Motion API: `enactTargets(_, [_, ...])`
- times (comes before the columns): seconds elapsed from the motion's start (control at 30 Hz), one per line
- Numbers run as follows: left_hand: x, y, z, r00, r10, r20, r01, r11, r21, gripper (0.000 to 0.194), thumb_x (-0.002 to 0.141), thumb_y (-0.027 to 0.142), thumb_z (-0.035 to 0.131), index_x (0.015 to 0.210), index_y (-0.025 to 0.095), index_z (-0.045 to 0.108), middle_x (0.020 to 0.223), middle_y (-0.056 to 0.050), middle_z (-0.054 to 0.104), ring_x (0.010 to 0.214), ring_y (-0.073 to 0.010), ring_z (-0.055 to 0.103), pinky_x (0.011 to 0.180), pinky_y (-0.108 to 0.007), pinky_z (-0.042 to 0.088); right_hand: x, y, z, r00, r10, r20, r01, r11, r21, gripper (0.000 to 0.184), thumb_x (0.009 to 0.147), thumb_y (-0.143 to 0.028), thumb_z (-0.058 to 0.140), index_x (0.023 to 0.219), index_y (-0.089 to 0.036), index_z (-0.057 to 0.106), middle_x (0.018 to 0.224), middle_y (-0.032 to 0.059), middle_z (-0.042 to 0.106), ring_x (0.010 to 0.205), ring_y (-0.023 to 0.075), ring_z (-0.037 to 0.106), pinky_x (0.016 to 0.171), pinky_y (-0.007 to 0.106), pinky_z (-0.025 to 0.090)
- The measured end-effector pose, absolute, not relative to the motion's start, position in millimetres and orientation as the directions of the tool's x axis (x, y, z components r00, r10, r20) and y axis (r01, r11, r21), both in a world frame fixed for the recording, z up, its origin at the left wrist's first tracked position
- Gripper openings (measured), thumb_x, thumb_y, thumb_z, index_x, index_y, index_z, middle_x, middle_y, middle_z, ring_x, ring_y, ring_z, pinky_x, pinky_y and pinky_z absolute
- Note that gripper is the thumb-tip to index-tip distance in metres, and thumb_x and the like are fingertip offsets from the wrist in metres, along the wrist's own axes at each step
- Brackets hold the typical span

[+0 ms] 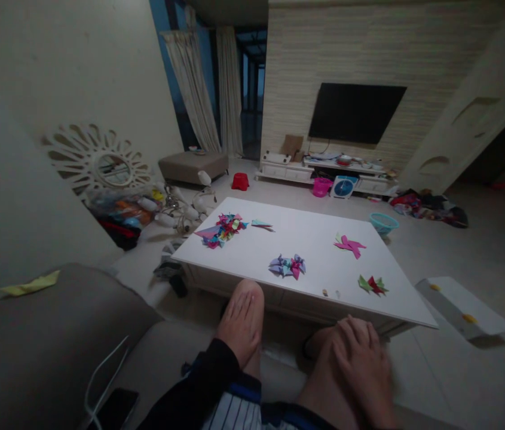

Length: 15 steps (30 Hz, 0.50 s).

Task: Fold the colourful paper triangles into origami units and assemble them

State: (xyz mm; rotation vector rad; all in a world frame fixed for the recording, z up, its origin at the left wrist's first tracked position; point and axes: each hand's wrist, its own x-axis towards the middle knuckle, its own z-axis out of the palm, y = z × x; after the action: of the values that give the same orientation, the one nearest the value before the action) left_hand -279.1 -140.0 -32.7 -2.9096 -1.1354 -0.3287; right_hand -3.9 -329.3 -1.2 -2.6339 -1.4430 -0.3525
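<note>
My left hand (239,325) lies flat on my left knee, fingers stretched forward and holding nothing. On the other knee rests my right hand (364,355), its fingers draped over the kneecap, also with nothing in it. Beyond my knees, a white table (315,230) carries folded paper pieces. A colourful pile of folded paper (225,230) is at its left, with a pale green folded piece (262,225) beside it. Closer to me is a purple, teal and pink cluster (288,266). To the right are a pink folded piece (349,245) and a green and red one (373,285).
A yellow folded paper (32,284) lies on the sofa arm (77,310), and a phone (115,409) with a white cable is on the seat. A white box (462,307) stands right of the table. Behind are a red stool (240,181) and a teal basket (383,223).
</note>
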Motion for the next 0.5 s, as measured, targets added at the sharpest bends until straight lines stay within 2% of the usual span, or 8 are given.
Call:
enactTargets(0.13, [-270.2,-127.6,-9.2,0.677,0.713,0.183,0.717,-0.695,0.056,0.083,0.084,0.044,0.054,0.157,0.010,0.033,0.164,-0.016,0.027,0.153,-0.0342,0.019,0.124,-0.048,0.019,-8.3,-318.8,-0.5,0.504,0.824,0.257,0.855,-0.519,-0.014,0.047,0.092,-0.042,0.040,0.131,-0.030,0.063,0.153,0.0029,0.047,0.147,0.0342,0.026,0.107,0.056,0.039])
enactTargets(0.23, [-262.7,-103.9,11.9,0.664,0.731,0.158,0.728,-0.680,0.090,0.073,0.085,0.039,0.052,0.152,0.011,0.042,0.160,-0.016,0.036,0.151,-0.0334,0.027,0.121,-0.049,0.025,-11.0,-311.3,-0.2,0.489,0.836,0.250,0.866,-0.499,-0.023,0.045,0.090,-0.042,0.043,0.127,-0.031,0.066,0.152,0.0021,0.049,0.147,0.0364,0.026,0.108,0.058,0.037])
enactTargets(0.3, [-259.2,-78.1,20.4,0.645,0.755,0.118,0.732,-0.654,0.189,0.058,0.086,0.035,0.052,0.140,0.014,0.057,0.152,-0.015,0.049,0.145,-0.0320,0.037,0.120,-0.048,0.028,-13.2,-308.2,1.3,0.482,0.839,0.251,0.870,-0.493,-0.022,0.046,0.090,-0.043,0.042,0.127,-0.031,0.066,0.152,0.0016,0.050,0.147,0.0366,0.026,0.107,0.059,0.037])
enactTargets(0.37, [-258.4,-44.7,21.4,0.587,0.809,0.030,0.753,-0.559,0.346,0.042,0.087,0.035,0.054,0.122,0.018,0.069,0.139,-0.013,0.062,0.135,-0.0294,0.051,0.116,-0.043,0.035,-15.5,-305.9,2.4,0.480,0.839,0.255,0.870,-0.492,-0.019,0.046,0.091,-0.042,0.040,0.127,-0.031,0.067,0.151,0.0015,0.051,0.146,0.0357,0.028,0.105,0.059,0.039])
enactTargets(0.4, [-259.1,-25.8,19.0,0.533,0.844,-0.055,0.777,-0.463,0.428,0.037,0.085,0.036,0.057,0.115,0.020,0.071,0.131,-0.011,0.067,0.127,-0.0278,0.057,0.111,-0.040,0.040,-16.4,-304.9,2.2,0.482,0.836,0.261,0.869,-0.495,-0.020,0.046,0.091,-0.041,0.039,0.126,-0.031,0.067,0.150,0.0017,0.052,0.145,0.0354,0.029,0.103,0.058,0.041])
enactTargets(0.5, [-265.6,34.2,3.8,0.461,0.871,-0.167,0.806,-0.332,0.489,0.028,0.084,0.029,0.059,0.106,0.019,0.072,0.109,-0.008,0.074,0.102,-0.0215,0.069,0.092,-0.031,0.052,-15.7,-303.0,-5.0,0.485,0.824,0.292,0.866,-0.499,-0.031,0.046,0.088,-0.042,0.041,0.122,-0.033,0.070,0.145,0.0026,0.056,0.143,0.0370,0.032,0.100,0.061,0.042])
